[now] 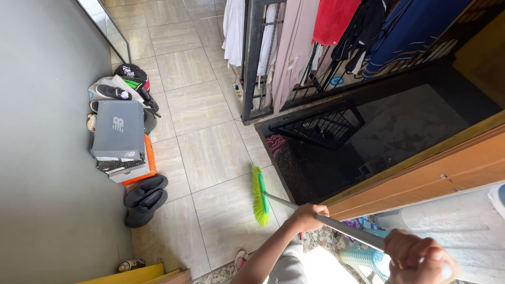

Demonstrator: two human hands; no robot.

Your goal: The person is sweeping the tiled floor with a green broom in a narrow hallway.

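Both arms are bare from the wrists up, no sleeves, watch or rings showing. Light grey cloth [286, 265] covers the body below the left forearm.

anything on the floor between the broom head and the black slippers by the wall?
Nothing. In the head view only bare beige tile separates the green broom head from the black slippers.

Left hand [310, 215] extended forward in closed grip, right hand [418, 257] fisted nearer body
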